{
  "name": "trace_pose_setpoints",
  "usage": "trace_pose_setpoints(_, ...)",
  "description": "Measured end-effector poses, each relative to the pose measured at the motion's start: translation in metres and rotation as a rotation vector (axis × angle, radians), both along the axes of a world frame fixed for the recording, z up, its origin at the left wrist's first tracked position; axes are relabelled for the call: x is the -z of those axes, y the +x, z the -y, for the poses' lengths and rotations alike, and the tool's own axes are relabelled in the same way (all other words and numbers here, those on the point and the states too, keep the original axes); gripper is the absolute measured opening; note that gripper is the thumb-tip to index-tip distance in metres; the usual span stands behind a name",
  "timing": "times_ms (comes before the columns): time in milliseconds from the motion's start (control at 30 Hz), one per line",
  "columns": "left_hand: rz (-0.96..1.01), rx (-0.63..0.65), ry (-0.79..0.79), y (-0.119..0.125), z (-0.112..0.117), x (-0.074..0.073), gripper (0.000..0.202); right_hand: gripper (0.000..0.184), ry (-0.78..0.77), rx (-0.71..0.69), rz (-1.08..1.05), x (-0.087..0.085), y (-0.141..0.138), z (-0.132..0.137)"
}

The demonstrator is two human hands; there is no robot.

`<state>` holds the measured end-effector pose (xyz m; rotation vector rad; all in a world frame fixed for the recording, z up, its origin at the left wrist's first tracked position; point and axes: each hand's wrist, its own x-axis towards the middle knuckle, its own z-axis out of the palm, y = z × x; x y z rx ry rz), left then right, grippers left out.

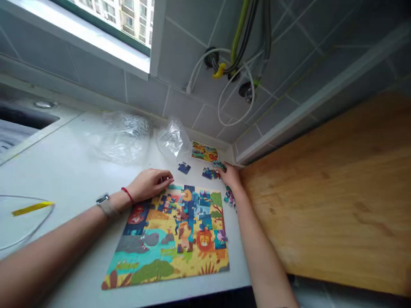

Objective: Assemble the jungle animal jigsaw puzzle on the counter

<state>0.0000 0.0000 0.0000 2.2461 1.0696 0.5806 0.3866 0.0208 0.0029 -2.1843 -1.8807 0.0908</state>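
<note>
We can't resolve the loose jigsaw pieces (230, 197) beside the right hand (230, 176): too small, partly behind the wrist. Its fingertips (224, 167) cover whatever they touch. The left hand (149, 185) hides part of the puzzle's (170, 239) top edge. Frame edge cuts off the clear round object (22, 220), lower left, so we can't identify it.

The left arm (64, 239) lies low with the left hand (149, 185) curled down. The right arm (260, 244) reaches up, and the right hand (231, 176) bends forward.
</note>
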Motion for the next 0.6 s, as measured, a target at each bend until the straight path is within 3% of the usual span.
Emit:
trace_pose_setpoints(133, 0.015, -0.007, -0.001, 0.001, 0.0, -0.002, 0.041, 0.044, 0.02, -0.009, 0.013, -0.008, -0.006, -0.002)
trace_pose_setpoints(300, 0.016, -0.005, -0.001, 0.0, 0.0, -0.003, 0.041, 0.045, 0.045, 0.078, 0.043, -0.02, 0.001, 0.024)
trace_pose_setpoints(433, 0.011, -0.01, 0.015, 0.001, 0.001, -0.003, 0.04, 0.035, -0.042, 0.129, 0.074, -0.034, 0.017, 0.05)
trace_pose_setpoints(600, 0.014, -0.009, 0.039, 0.0, 0.001, -0.006, 0.04, 0.042, -0.129, 0.11, 0.083, -0.051, 0.027, 0.068)
